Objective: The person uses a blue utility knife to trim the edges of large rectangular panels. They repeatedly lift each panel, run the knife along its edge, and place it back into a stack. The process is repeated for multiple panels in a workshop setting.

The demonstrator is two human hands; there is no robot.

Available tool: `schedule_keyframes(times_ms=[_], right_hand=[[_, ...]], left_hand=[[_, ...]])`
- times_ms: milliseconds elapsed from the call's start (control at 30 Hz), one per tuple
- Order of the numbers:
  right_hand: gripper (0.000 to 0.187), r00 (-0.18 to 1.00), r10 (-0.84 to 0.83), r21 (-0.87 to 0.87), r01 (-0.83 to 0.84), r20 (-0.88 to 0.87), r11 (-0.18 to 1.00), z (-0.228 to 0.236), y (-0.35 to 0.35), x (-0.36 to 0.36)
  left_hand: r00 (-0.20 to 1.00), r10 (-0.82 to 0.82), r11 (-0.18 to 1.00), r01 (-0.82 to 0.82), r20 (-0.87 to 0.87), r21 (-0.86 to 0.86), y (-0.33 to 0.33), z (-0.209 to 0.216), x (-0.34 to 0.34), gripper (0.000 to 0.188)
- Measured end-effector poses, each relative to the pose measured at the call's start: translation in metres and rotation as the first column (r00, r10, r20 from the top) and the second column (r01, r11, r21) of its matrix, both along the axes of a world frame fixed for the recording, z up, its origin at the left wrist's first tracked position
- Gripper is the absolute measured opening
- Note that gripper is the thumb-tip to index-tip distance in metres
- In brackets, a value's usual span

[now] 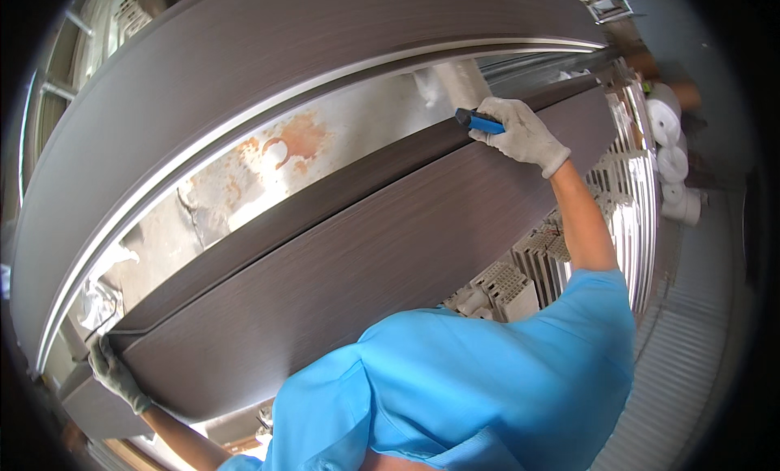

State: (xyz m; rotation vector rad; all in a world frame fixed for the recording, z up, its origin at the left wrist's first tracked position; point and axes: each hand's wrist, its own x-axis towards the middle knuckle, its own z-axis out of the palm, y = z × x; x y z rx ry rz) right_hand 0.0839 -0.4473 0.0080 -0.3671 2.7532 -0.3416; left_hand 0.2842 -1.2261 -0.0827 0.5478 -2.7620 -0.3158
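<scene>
1. Fingers of the gloved right hand (524, 136) are closed round a blue-and-black hand tool (486, 124); those of the gloved left hand (116, 378) meet the near panel's left end, but I cannot tell how tightly they grip.
2. Step in hand, as I judge it: steadying the near panel with one hand while working along its groove with the tool. A next move would call for a firm left hand and the tool kept in line with that groove.
3. Largest is the far wood-grain panel (244, 73), arching beyond the work, a pale strip (325, 75) along its near edge.
4. Next, the near wood-grain panel (341, 260) lies directly before the blue-shirted torso. Its long axis, like its groove, runs from lower left to upper right.
5. Smallest, the tool sits over the panel's right part, black end pointing left and slightly away, its axis oblique to the groove.
</scene>
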Motion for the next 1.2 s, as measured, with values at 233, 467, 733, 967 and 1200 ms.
schedule_keyframes(times_ms=[233,467,733,967,1200], right_hand=[[0.061,0.991,0.124,-0.010,-0.124,0.040,0.992,0.011,-0.026,-0.011],[0.046,0.993,0.110,0.049,-0.111,0.036,0.993,0.009,0.022,-0.017],[0.027,0.908,0.391,-0.020,-0.398,-0.151,0.917,0.005,-0.043,0.003],[0.026,0.714,0.642,-0.126,-0.690,-0.279,0.713,-0.015,-0.189,0.004],[0.036,0.537,0.787,-0.135,-0.842,-0.305,0.523,-0.027,-0.402,0.021]], left_hand=[[0.997,-0.062,0.996,0.065,-0.055,0.054,0.000,-0.004,0.001,0.025],[0.999,0.018,0.992,-0.013,-0.042,0.125,0.009,-0.001,-0.001,0.023],[0.995,0.009,0.996,-0.018,-0.102,-0.087,0.041,0.014,-0.009,0.020],[0.995,-0.027,0.983,0.008,-0.100,-0.183,0.059,0.021,-0.015,0.021],[0.997,0.038,0.997,-0.042,-0.068,-0.058,0.067,0.025,-0.020,0.031]])
